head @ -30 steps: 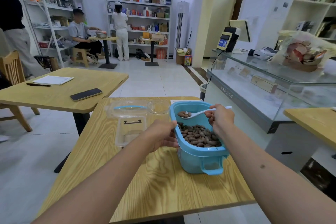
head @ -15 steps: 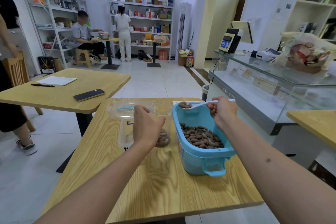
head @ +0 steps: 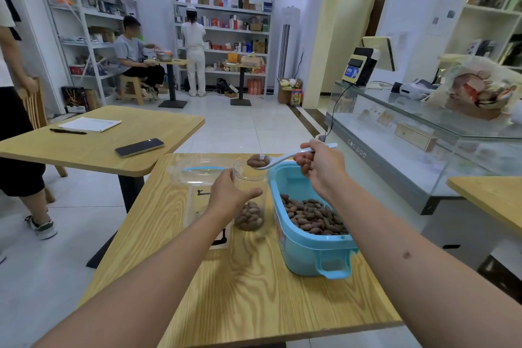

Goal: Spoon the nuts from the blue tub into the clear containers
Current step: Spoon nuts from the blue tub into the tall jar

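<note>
Over the clear jar (head: pixel 250 195), left of the blue tub (head: pixel 309 237) on the bench (head: pixel 254 291): right hand (head: pixel 320 169) grips loaded spoon (head: pixel 261 162); left hand (head: pixel 228 196) grasps jar. Tip slowly, bowl centred over the mouth, so the nuts (head: pixel 313 217) don't spill.

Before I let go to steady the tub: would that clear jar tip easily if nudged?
Probably. The clear jar looks tall, narrow and thin-walled, likely light. Only a shallow layer of nuts weighs its base, and the left hand steadies it.
</note>
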